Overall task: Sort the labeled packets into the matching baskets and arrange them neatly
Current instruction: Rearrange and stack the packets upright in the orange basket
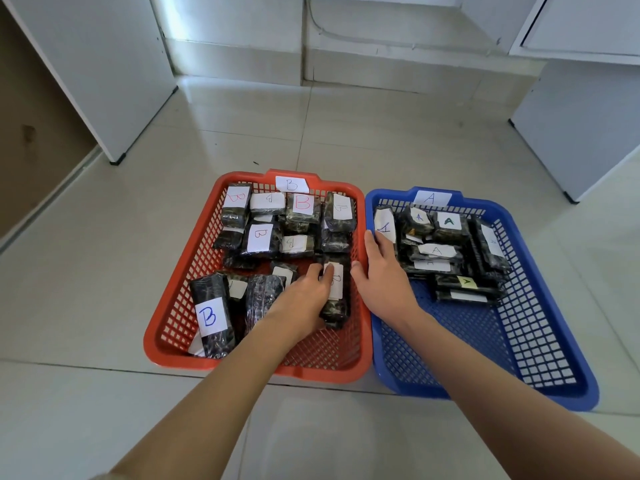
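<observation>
Left hand [304, 296] is inside the red basket [329, 375], toward its right wall. Its fingers [325, 270] are bent over the left edge and white label of a B packet [337, 306], a black wrapped packet lying lengthwise along that wall. It looks like a grip, though the thumb is hidden.

Right hand [381, 271] reaches past the red basket's right rim. Its fingers are mostly straight and rest on an A packet [384, 223], which stands just right of that rim, inside the blue basket [408, 388]. The thumb is spread wide over the red rim and nothing is clasped.

The other B packets fill the red basket. One with a big blue B [211, 317] leans in the near-left corner, and one with a red B [301, 206] is at the far side. A paper tag marked B [291, 184] sits on the far rim.

The blue basket touches the red basket's right side. A heap of A packets [436, 251] is piled in its far half, including one with a green A [449, 223] and one with a yellow label [465, 281]. A tag marked A [431, 198] is on its far rim.

Both baskets stand on a glossy tiled floor [104, 271]. White cabinets [104, 64] stand far left of the red basket.
</observation>
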Motion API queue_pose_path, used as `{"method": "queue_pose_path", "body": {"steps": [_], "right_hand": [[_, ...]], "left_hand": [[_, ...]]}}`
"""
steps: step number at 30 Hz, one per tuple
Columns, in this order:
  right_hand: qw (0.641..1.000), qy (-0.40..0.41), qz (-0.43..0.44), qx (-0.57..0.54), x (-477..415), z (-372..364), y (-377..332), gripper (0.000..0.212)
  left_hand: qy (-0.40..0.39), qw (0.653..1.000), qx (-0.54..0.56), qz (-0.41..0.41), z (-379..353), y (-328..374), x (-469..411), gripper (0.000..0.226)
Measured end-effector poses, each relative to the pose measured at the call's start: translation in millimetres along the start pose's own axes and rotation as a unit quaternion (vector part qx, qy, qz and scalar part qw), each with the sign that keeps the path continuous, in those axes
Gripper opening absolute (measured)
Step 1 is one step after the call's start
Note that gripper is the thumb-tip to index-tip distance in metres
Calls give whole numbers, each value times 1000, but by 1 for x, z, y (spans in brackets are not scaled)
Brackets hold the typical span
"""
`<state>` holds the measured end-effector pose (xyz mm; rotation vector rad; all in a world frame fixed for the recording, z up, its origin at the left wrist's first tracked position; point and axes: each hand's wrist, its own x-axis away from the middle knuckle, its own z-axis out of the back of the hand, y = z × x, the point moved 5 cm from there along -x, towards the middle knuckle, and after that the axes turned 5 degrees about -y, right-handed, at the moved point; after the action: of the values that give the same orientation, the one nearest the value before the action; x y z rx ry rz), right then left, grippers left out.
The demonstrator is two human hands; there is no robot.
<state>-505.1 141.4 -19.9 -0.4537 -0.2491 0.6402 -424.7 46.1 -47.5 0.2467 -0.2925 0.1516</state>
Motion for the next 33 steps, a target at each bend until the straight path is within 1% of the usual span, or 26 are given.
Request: {"method": "queue_pose_path", "body": {"steps": [4,6,8,9,11,12,13,15,17,19,21,23,25,27,28,30,31,32,33], "right_hand": [[1000,5,1,-4,-1,-1,-1,60],[1000,0,0,-14,-2,-1,0,60],[1000,-9,-7,-22,-3,-1,1,61],[1000,-12,-14,-24,-4,-1,2,61],[1000,12,2,-5,-5,1,-1,59],[999,37,34,18,-4,3,-7,56],[994,65,76,38,-3,4,-16,52],[984,95,146,34,-1,4,-34,45],[984,57,171,1,-3,-3,-50,40],[986,-10,163,-31,-7,-14,-62,34],[982,-55,165,-73,-11,-23,-69,28],[978,-89,164,-92,-13,-30,-71,22],[969,-151,123,-152,-14,-35,-73,20],[943,-215,59,-248,-13,-39,-78,25],[938,-221,33,-265,-13,-38,-80,29],[935,-208,-24,-287,-15,-34,-81,43],[919,-215,-59,-324,-16,-30,-80,48],[895,-228,-94,-372,-17,-27,-80,52],[870,-236,-124,-415,-18,-22,-79,53]], "left_hand": [[-4,999,34,2,5,-3,9,102],[49,997,56,24,21,-17,22,91],[113,992,11,46,39,-37,36,79],[110,992,-17,61,43,-49,41,79],[34,995,-35,87,42,-70,45,88],[-2,995,-38,87,41,-76,46,89],[-18,996,-45,79,41,-78,46,86],[-16,998,-39,54,45,-75,47,74],[-17,999,15,46,45,-72,48,67],[-8,994,98,53,47,-77,51,57],[-6,977,204,68,56,-90,56,41],[5,954,287,87,71,-108,65,30],[33,931,349,102,86,-122,77,24],[77,901,414,105,99,-128,86,18],[102,890,432,104,104,-128,88,15],[173,882,430,90,113,-122,89,15],[204,879,425,74,116,-116,88,18],[220,875,428,50,117,-108,85,21],[221,870,440,21,116,-98,82,24]]}}
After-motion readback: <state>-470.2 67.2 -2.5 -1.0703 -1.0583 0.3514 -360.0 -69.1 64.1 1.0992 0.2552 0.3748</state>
